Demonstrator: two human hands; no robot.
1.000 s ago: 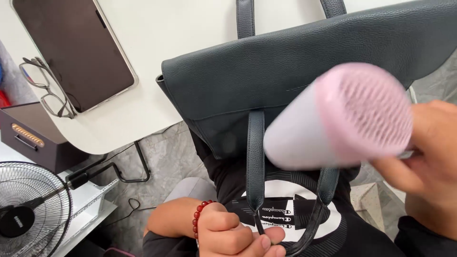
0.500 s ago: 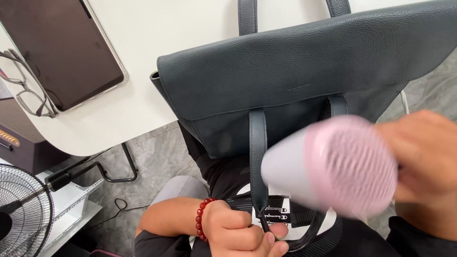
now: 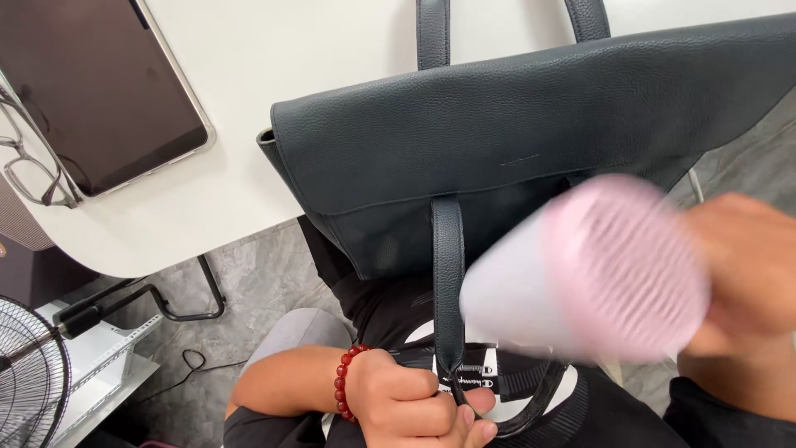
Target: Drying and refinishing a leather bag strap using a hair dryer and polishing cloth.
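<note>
Head view: left hand (image 3: 406, 406) clenches dark leather bag's strap (image 3: 448, 282); right hand (image 3: 742, 265) grips blurred pink cylindrical hairdryer (image 3: 589, 270) beside strap.

Left hand (image 3: 406, 406) fisted low; right hand (image 3: 746, 265) raised, gripping.

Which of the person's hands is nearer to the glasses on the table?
Left. The left hand grips the bag strap low in the middle, nearer the glasses at the left edge; the right hand holds the pink hair dryer far right.
</note>
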